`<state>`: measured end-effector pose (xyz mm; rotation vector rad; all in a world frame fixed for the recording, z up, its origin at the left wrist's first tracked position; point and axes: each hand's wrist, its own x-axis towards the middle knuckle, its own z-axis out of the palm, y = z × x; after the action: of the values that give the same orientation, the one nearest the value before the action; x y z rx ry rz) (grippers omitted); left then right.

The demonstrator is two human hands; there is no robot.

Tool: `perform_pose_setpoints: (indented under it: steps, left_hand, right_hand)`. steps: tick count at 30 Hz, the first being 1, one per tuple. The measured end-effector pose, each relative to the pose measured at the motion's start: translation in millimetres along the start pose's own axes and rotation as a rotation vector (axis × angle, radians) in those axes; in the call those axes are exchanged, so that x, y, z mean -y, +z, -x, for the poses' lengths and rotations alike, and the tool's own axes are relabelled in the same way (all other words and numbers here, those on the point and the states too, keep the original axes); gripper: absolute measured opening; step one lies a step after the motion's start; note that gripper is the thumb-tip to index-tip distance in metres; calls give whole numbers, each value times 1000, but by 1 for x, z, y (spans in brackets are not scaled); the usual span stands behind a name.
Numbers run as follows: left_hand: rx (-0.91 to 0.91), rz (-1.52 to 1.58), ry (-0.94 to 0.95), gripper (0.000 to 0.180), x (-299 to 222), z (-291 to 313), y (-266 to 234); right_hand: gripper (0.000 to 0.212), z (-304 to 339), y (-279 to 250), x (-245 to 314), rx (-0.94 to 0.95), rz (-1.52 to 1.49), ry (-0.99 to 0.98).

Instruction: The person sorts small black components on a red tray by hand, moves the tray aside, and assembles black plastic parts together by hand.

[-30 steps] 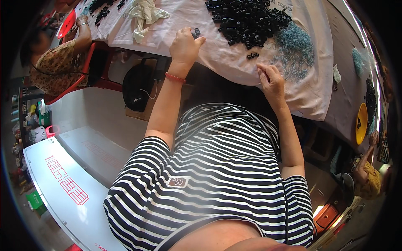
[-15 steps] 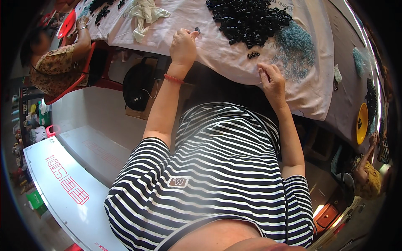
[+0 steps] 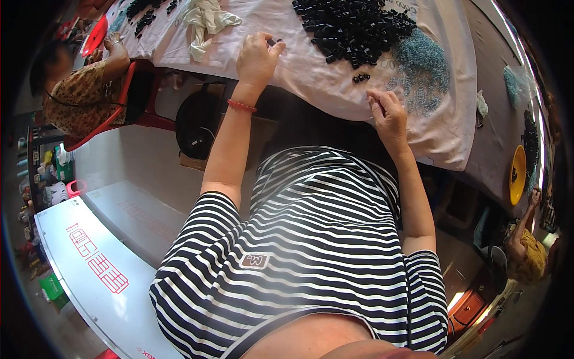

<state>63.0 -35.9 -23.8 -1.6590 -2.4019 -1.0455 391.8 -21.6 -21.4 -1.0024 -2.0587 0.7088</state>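
Observation:
My left hand [image 3: 257, 63], with a red bead bracelet at the wrist, is raised over the pale pink cloth [image 3: 323, 81]. Its thumb and fingers pinch a small black piece [image 3: 272, 42]. My right hand [image 3: 388, 115] rests by the cloth's near edge, thumb and forefinger pressed together; whatever they hold is too small to make out. Beyond and between the hands lies a large heap of small black pieces [image 3: 350, 33]. A few more black pieces [image 3: 361, 78] lie apart from it. Right of the heap spread many tiny bluish, shiny parts [image 3: 423, 63].
A crumpled cream cloth [image 3: 206, 24] lies at the back left. Another person [image 3: 84, 90] sits at the left on a red chair [image 3: 125, 99]. At the right are a yellow dish [image 3: 517, 175] and a co-worker in yellow [image 3: 526, 257]. A black bag [image 3: 194, 122] stands below the table.
My left hand has shifted a little to the left and away from me, with the black piece still in its fingers. My right hand has hardly moved.

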Motion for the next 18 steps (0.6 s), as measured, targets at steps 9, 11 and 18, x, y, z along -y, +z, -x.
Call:
perform_pose_setpoints:
  steps: [9, 11, 18]
  left_hand:
    - [-153, -186, 177, 31, 3, -7, 12]
    - [-128, -192, 201, 28, 9, -9, 12]
    - [-44, -215, 220, 28, 5, -2, 22]
  right_hand:
    - [19, 1, 0, -2, -18, -12, 8]
    - [19, -1, 1, 0, -17, 12, -23]
    - [18, 2, 0, -2, -21, -4, 14]
